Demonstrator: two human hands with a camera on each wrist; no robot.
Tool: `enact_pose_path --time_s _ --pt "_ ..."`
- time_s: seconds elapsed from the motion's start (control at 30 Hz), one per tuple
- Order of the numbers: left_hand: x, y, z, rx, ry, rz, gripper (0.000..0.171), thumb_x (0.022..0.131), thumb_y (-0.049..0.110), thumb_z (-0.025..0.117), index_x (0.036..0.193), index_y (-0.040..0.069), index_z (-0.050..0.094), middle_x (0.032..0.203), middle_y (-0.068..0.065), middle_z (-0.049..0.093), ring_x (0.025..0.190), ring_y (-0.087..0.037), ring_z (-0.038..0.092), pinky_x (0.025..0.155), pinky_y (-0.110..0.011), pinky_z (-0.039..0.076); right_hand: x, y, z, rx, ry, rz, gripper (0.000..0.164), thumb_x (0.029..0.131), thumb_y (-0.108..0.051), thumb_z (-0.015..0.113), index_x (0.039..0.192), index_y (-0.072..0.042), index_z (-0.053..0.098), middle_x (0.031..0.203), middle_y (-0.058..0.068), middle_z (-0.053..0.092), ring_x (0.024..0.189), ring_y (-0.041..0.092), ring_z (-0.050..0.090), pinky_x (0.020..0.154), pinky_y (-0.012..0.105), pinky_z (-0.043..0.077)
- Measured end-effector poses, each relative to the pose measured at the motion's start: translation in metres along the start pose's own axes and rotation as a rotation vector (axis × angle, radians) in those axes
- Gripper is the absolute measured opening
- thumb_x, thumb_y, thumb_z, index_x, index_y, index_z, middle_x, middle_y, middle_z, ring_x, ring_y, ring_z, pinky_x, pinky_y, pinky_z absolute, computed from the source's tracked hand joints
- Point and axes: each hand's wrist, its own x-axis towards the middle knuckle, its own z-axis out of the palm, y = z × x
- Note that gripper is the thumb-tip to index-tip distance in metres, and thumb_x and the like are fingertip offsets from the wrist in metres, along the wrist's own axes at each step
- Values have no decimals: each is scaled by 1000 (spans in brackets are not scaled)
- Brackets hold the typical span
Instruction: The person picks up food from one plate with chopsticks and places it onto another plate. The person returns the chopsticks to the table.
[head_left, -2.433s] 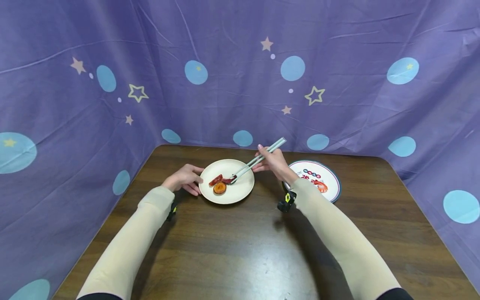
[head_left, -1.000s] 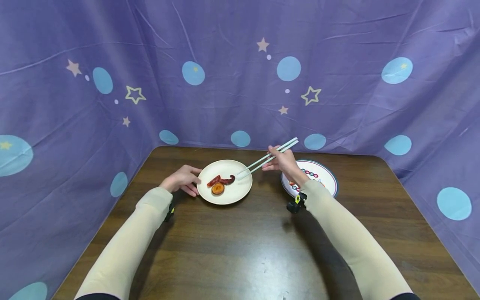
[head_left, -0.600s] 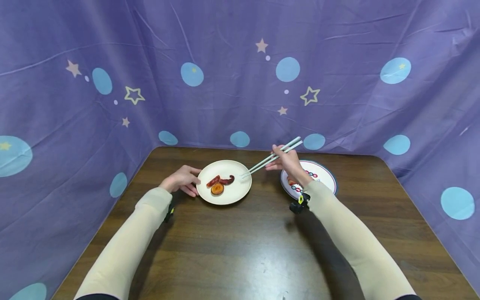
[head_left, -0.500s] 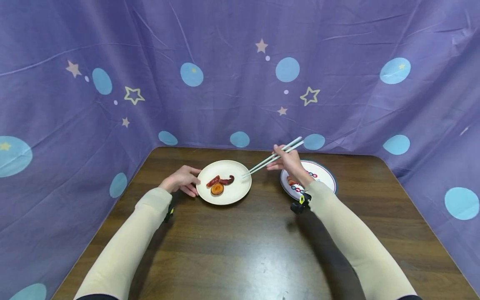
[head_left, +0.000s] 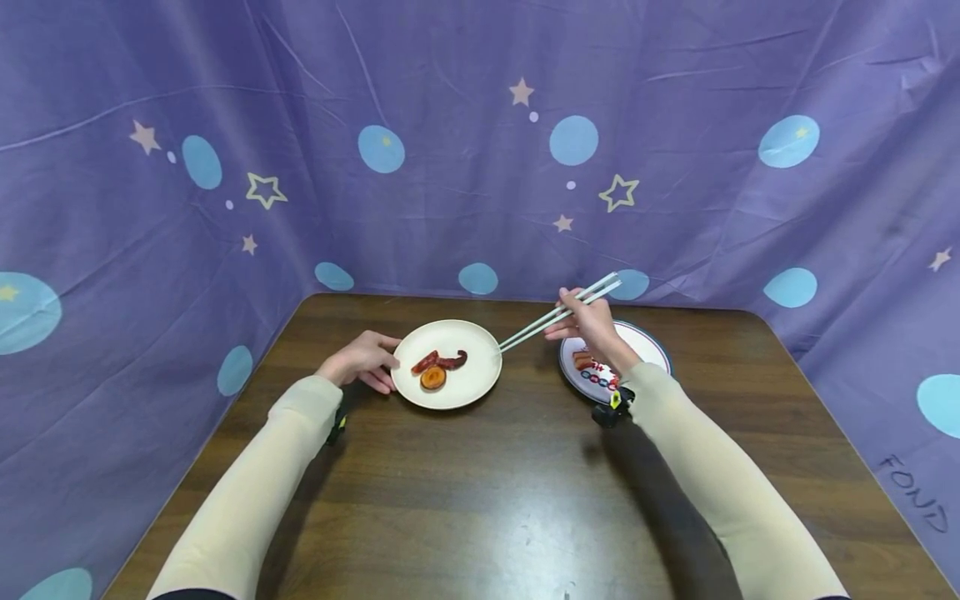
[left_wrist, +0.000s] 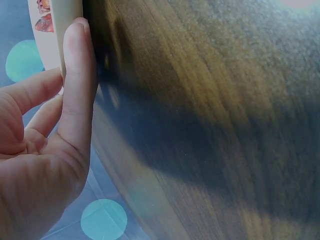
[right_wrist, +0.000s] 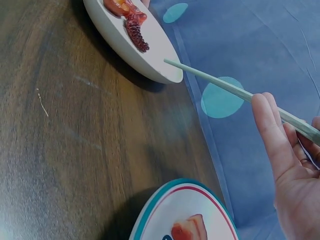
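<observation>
In the head view, my left hand (head_left: 363,362) holds the cream plate (head_left: 480,385) by its left rim, thumb and fingers at the edge. On that plate lie a dark red curled tentacle (right_wrist: 136,36), a reddish elongated piece (head_left: 425,362) and a round orange-brown piece (head_left: 432,378). My right hand (head_left: 588,321) grips a pair of pale green chopsticks (head_left: 540,322), their tips close together at the plate's right rim, with nothing between them. The right wrist view shows the tips just over the rim, apart from the food.
A white plate with a blue-green rim (head_left: 654,348) stands to the right, partly hidden under my right hand and wrist; red and orange figures show on it. Both plates are on a brown wooden table (head_left: 450,500). A purple curtain (head_left: 465,208) closes off the back and sides.
The chopsticks have drawn away from the tentacle to the right, out to the plate's rim, and my right hand has shifted right with them. My left hand stays at the cream plate.
</observation>
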Motion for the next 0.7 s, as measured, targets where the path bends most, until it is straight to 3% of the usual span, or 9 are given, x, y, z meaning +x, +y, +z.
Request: enact_pose_path --time_s 0.13,0.5,0.7 --pt "0 -1 -1 -3 -2 1 68 100 -6 57 163 -5 30 93 -30 70 61 -24 73 62 -39 69 -2 -2 -3 11 12 -8 30 112 -18 52 99 9 51 74 18 65 61 30 75 64 45 68" --pt "1 -4 -3 -7 -16 6 69 100 -6 57 163 -5 29 90 -27 70 61 -24 73 62 -40 69 -12 -8 -14 10 31 -26 36 112 -19 53 105 16 47 73 16 68 62 30 75 65 44 68" --pt "0 -6 -4 -2 -20 4 69 100 -6 57 163 -5 28 88 -27 70 60 -24 73 61 -39 69 -17 -9 -19 -3 53 -26 32 112 -18 53 104 12 49 79 17 66 64 30 75 67 46 68"
